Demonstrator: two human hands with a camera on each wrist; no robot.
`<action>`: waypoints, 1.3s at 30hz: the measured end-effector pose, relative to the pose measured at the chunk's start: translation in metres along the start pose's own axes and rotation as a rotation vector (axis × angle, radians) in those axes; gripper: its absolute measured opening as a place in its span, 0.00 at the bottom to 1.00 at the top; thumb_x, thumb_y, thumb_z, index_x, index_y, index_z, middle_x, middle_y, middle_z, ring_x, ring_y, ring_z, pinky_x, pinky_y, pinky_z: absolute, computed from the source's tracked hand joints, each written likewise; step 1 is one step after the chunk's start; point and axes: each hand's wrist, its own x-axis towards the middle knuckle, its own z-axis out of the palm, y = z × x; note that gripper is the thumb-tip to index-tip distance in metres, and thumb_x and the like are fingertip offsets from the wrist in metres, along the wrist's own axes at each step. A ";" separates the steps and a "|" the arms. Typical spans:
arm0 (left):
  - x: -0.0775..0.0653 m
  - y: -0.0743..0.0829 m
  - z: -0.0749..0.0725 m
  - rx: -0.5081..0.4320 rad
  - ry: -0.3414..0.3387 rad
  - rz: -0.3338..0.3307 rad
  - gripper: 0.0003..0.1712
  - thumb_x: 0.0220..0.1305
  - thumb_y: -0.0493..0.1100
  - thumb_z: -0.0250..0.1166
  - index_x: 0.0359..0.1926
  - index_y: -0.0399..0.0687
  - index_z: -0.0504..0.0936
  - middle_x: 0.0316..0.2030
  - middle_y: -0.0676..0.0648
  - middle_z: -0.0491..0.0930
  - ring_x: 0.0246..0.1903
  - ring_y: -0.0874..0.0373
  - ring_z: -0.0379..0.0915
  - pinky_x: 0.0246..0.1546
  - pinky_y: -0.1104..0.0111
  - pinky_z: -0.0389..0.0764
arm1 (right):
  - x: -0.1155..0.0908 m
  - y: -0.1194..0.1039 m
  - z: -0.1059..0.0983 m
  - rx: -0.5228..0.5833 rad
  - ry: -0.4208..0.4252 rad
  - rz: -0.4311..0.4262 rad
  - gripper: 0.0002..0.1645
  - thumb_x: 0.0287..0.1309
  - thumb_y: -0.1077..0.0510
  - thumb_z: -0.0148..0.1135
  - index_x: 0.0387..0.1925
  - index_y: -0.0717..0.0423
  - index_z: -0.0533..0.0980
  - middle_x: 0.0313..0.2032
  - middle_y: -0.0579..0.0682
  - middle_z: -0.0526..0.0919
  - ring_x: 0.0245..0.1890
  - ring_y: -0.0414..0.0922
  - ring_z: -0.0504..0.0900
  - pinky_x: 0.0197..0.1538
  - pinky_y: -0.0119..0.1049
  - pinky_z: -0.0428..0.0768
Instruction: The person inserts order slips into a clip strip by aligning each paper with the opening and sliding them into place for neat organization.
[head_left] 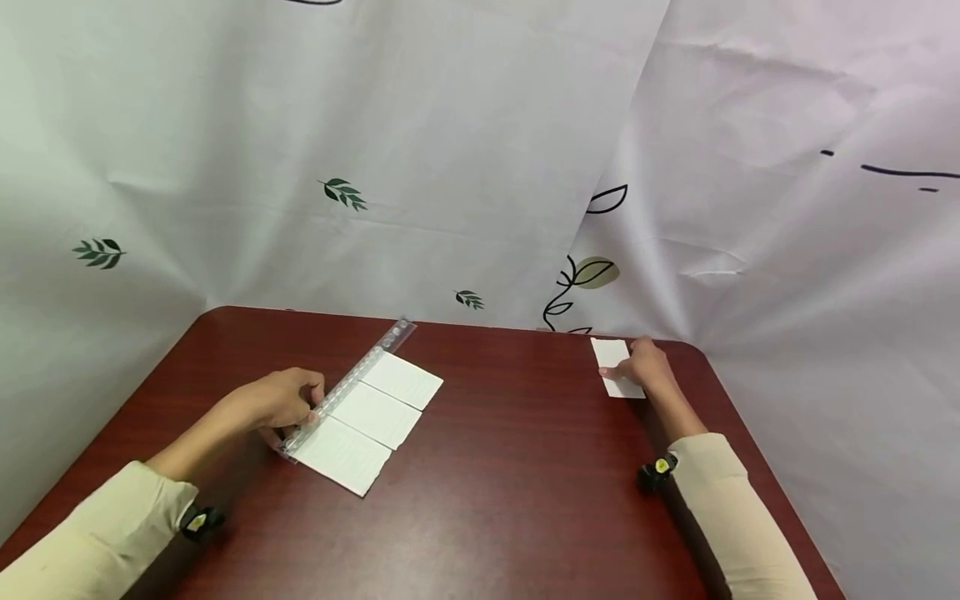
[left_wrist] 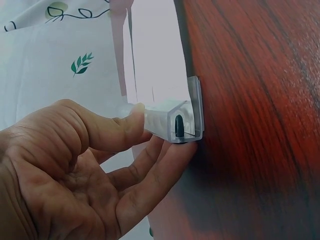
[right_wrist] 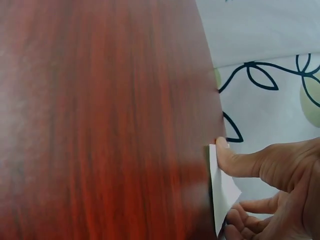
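My left hand (head_left: pixel 281 398) grips the near end of a long clear plastic strip (head_left: pixel 394 335). Along that strip stand three white cards (head_left: pixel 375 414), side by side in a row. Up close in the left wrist view, the strip is a see-through channel (left_wrist: pixel 198 107) with the cards (left_wrist: pixel 160 50) set in it, thumb on one side and fingers beneath. Near the back right corner, my right hand (head_left: pixel 649 367) holds a separate white card (head_left: pixel 612 355). From the right wrist, the thumb lies against the face of this card (right_wrist: pixel 223 195), with curled fingers behind it.
A dark red wooden table (head_left: pixel 487 500) lies under everything. Behind it and at the sides hangs a whitish sheet (head_left: pixel 450 167) with leaf prints, meeting the table's back edge. The single card is near that edge, and bare wood separates it from the strip.
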 end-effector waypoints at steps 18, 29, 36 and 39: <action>-0.001 -0.003 0.001 -0.017 0.001 0.000 0.08 0.76 0.31 0.66 0.47 0.43 0.76 0.42 0.37 0.79 0.35 0.45 0.80 0.27 0.57 0.88 | 0.010 -0.006 -0.001 0.035 -0.020 -0.054 0.70 0.42 0.39 0.95 0.80 0.60 0.68 0.70 0.71 0.79 0.63 0.66 0.79 0.64 0.63 0.82; 0.000 -0.001 0.001 -0.004 0.001 0.006 0.09 0.74 0.30 0.67 0.46 0.43 0.76 0.40 0.38 0.79 0.34 0.45 0.81 0.28 0.57 0.89 | -0.010 -0.037 -0.002 0.110 -0.026 -0.155 0.42 0.68 0.61 0.71 0.80 0.65 0.69 0.67 0.74 0.81 0.63 0.68 0.83 0.61 0.59 0.86; 0.000 -0.002 -0.001 -0.020 -0.013 0.024 0.09 0.77 0.29 0.66 0.46 0.43 0.75 0.41 0.38 0.79 0.34 0.46 0.81 0.27 0.57 0.88 | -0.080 -0.112 -0.025 0.264 -0.112 -0.228 0.33 0.74 0.66 0.66 0.75 0.77 0.70 0.66 0.79 0.81 0.55 0.62 0.86 0.52 0.49 0.88; -0.001 -0.002 -0.001 -0.013 -0.014 0.032 0.09 0.77 0.29 0.67 0.47 0.43 0.75 0.41 0.37 0.79 0.34 0.46 0.81 0.28 0.57 0.89 | -0.082 -0.125 -0.020 0.281 -0.131 -0.243 0.30 0.76 0.65 0.65 0.73 0.74 0.72 0.67 0.77 0.81 0.51 0.56 0.86 0.44 0.41 0.84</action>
